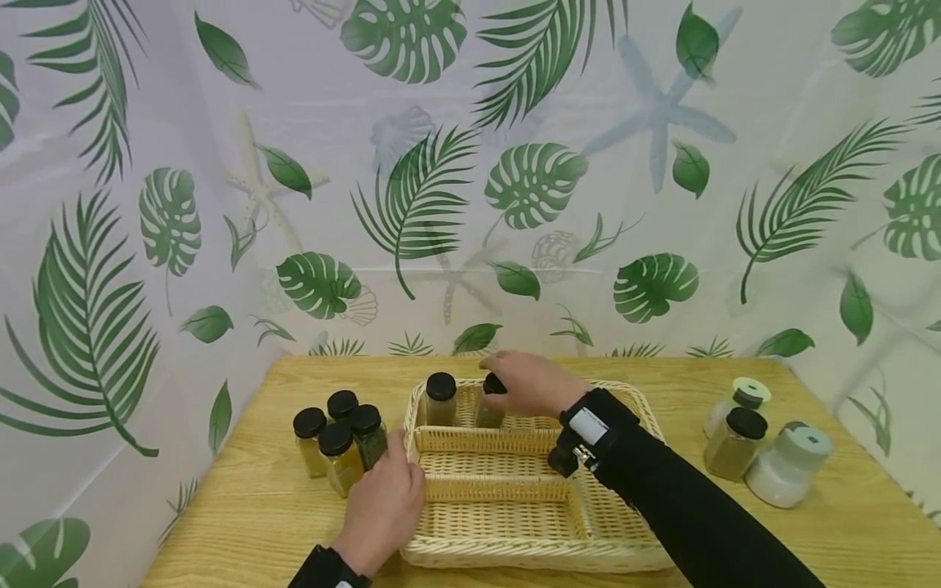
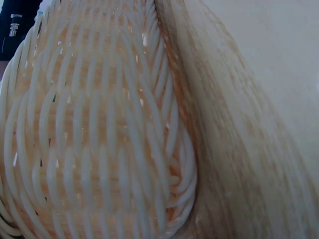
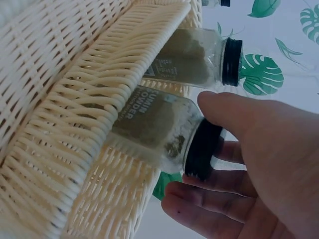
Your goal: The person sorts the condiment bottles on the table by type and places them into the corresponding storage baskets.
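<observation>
A pale wicker basket with several compartments sits on the wooden table. My left hand holds its left rim; the left wrist view shows the woven side of the basket but no hand. In the back compartment, my right hand grips the black lid of a cumin powder jar, thumb on one side and fingers on the other. The jar stands partly behind a woven divider. Beside it, to the left, a similar black-lidded spice jar stands in the same compartment.
Left of the basket, several black-lidded spice jars stand close together near my left hand. On the right are a black-lidded jar, a white-lidded container and a pale-green-lidded container. A leaf-patterned cloth hangs behind the table.
</observation>
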Tool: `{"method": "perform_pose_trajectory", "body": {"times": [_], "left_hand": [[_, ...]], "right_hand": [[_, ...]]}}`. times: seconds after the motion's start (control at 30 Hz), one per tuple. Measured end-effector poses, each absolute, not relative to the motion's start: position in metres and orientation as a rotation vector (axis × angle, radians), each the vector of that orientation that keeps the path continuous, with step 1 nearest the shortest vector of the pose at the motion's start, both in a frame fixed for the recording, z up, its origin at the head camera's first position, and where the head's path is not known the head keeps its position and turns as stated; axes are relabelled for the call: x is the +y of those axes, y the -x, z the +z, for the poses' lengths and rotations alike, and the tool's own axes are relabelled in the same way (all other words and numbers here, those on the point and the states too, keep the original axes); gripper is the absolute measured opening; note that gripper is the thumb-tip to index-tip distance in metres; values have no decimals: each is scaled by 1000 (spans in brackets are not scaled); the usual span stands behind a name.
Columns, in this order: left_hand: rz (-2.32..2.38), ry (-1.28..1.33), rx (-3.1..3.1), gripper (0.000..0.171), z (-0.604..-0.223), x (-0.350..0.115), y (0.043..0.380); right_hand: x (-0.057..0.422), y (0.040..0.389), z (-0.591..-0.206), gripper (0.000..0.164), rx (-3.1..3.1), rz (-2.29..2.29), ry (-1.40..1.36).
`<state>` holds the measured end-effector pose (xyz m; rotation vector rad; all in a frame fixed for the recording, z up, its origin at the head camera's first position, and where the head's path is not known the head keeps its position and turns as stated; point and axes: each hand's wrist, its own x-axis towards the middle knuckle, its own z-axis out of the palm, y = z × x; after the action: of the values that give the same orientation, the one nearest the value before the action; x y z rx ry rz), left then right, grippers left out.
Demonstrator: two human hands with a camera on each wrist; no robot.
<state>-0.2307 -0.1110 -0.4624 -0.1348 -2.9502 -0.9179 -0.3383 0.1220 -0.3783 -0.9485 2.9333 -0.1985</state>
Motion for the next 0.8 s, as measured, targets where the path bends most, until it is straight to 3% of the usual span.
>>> {"method": "perform_pose_trajectory", "body": {"times": [0.3,0.8], "left_hand": [[-906,132,-2949,49,-463,-111,230],[-884,123,-2934,49,-468,-109,228]], "right_hand": [[138,327,-370,61,2943,-221,918],[215,292,-368,47,3082,-138,909]]}}
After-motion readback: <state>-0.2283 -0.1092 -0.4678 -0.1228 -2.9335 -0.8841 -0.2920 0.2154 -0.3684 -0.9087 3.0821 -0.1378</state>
